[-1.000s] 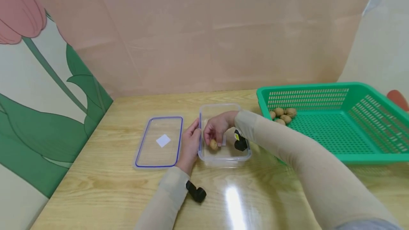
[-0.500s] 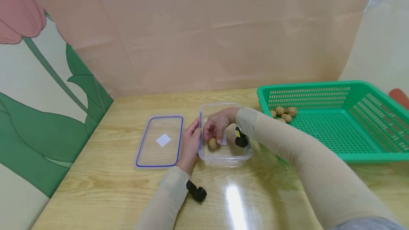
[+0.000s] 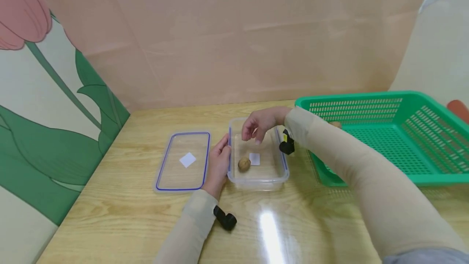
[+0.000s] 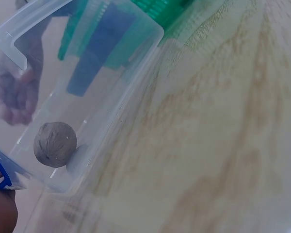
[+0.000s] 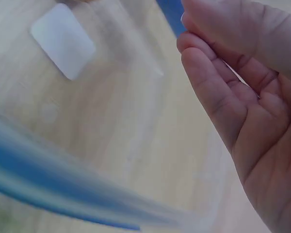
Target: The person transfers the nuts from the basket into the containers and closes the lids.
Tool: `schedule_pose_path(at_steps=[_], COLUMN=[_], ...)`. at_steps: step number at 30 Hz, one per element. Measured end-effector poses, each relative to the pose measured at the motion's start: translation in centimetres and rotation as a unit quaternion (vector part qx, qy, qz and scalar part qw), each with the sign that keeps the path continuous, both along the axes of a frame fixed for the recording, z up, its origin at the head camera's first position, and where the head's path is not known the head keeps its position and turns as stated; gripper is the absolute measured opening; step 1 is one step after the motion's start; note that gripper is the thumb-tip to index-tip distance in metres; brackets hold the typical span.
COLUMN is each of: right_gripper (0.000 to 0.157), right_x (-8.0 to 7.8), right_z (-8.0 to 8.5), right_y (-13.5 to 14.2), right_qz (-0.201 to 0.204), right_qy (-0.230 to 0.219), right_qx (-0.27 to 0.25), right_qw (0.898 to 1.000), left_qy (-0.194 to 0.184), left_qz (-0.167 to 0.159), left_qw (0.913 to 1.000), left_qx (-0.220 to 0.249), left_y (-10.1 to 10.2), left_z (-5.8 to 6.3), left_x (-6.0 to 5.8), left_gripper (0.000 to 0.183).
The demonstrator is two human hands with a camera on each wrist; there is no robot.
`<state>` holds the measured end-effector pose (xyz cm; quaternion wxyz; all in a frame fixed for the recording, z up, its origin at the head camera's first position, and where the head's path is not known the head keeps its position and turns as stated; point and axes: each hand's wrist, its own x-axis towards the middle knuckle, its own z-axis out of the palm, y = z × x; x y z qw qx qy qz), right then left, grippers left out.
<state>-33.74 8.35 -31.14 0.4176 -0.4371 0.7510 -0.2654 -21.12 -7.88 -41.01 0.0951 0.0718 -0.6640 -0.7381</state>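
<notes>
A clear plastic food container (image 3: pixel 258 181) with a blue seal stands lidless on the table. One walnut (image 3: pixel 244 164) lies inside it near the front left, beside a white paper square (image 3: pixel 254 159). My left hand (image 3: pixel 217 164) holds the container's left side, its thumb at the rim; the left wrist view shows only part of it, beside the blue edge. Over the container's back half is my right hand (image 3: pixel 260 125), its fingers loosely bent and holding nothing. In the right wrist view the palm and fingers (image 5: pixel 211 82) show bare above the container.
A clear lid (image 3: pixel 183 189) with a blue seal lies left of the container, a white square on it. At right stands a green plastic basket (image 3: pixel 403 180). One walnut (image 3: pixel 335 124) shows in it past my right sleeve (image 3: pixel 351 166), which covers its left part.
My right hand has let go of the walnut on the container floor and risen back and to the right. Its sleeve now hides most of the basket's walnuts. The left hand stays put.
</notes>
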Motion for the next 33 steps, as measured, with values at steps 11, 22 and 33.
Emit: schedule_pose_path(at_steps=[11,22,33], right_gripper=[0.039,0.033,0.032], right_x=[-0.5,-0.2,0.7], right_z=[3.0,3.7,3.3], right_y=[5.2,11.7,17.1], right_qz=[-0.112,-0.156,-0.188], right_qy=[-0.001,-0.035,-0.009], right_qx=[-0.09,-0.193,-0.201], right_qw=[0.99,0.968,0.961], left_qy=[-0.007,-0.009,-0.011], left_qz=[-0.005,-0.009,-0.011], left_qw=[1.0,0.9999,0.9998], left_qx=[-0.001,0.009,0.009], left_y=[0.1,0.3,0.1], left_z=[-0.1,-0.1,0.0], left_x=[0.1,0.2,0.3], left_gripper=[0.046,0.046,0.046])
